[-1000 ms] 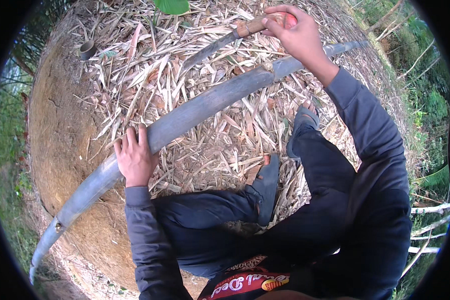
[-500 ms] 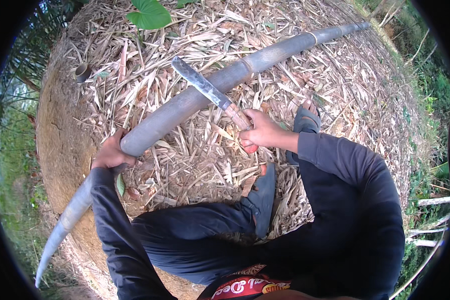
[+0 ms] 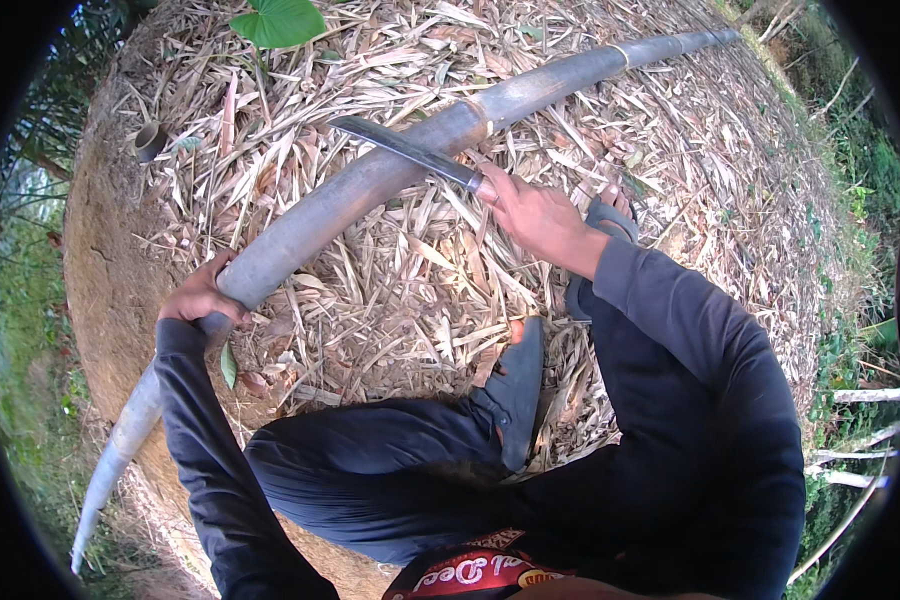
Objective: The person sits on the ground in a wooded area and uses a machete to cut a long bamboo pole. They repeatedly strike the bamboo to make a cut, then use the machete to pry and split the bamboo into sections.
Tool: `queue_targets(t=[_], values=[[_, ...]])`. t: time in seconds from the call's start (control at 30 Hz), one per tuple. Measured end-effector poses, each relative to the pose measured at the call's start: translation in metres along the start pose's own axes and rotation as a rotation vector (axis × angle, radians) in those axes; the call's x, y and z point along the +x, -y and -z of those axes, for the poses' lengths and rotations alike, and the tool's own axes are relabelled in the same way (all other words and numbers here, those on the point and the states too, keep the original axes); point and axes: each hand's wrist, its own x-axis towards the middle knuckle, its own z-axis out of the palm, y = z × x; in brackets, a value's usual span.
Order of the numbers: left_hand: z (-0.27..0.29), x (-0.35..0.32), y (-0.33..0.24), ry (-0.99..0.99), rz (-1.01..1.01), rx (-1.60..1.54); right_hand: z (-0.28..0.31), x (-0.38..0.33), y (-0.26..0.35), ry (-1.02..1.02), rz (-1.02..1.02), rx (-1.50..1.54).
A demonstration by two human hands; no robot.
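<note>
A long grey bamboo pole (image 3: 335, 205) lies diagonally from the lower left to the far upper right, with pale rings at its joints. My left hand (image 3: 202, 292) is wrapped round it on the left side, and part of the pole there is hidden by that hand and sleeve. My right hand (image 3: 542, 222) is closed round the handle of a machete (image 3: 410, 152). Most of that handle is hidden in the fist. The blade points to the upper left and crosses over the pole; whether its edge touches the bamboo cannot be told.
Dry leaf litter (image 3: 370, 300) covers the ground under the pole. My sandalled feet (image 3: 518, 400) are close by on the near side. A short hollow stub (image 3: 151, 141) stands at the left, a broad green leaf (image 3: 282, 22) at the top. Bare earth (image 3: 110, 260) slopes along the left.
The machete has turned: its blade now lies flatter across the pole and shows less of its face. My right hand has moved up and right, nearer the pole. My left hand keeps its hold.
</note>
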Motion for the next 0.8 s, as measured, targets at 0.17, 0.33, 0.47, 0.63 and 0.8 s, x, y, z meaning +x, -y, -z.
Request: queue_targets(t=[0.17, 0.33, 0.47, 0.63, 0.8], values=[[0.012, 0.015, 0.010, 0.110, 0.015, -0.092, -0.014, 0.003, -0.019, -0.046, -0.256, 0.021], [0.015, 0.012, 0.022, 0.134, 0.027, -0.197, -0.022, -0.003, -0.010, -0.127, 0.256, -0.184], [0.020, 0.018, 0.015, 0.174, 0.082, -0.187, -0.022, -0.014, -0.053, -0.100, -0.103, -0.184], [0.022, 0.021, 0.020, 0.246, 0.065, -0.218, -0.020, -0.028, -0.066, -0.206, 0.099, -0.239], [0.026, 0.032, 0.022, 0.301, 0.078, -0.210, -0.023, -0.030, -0.077, -0.175, -0.228, -0.146]])
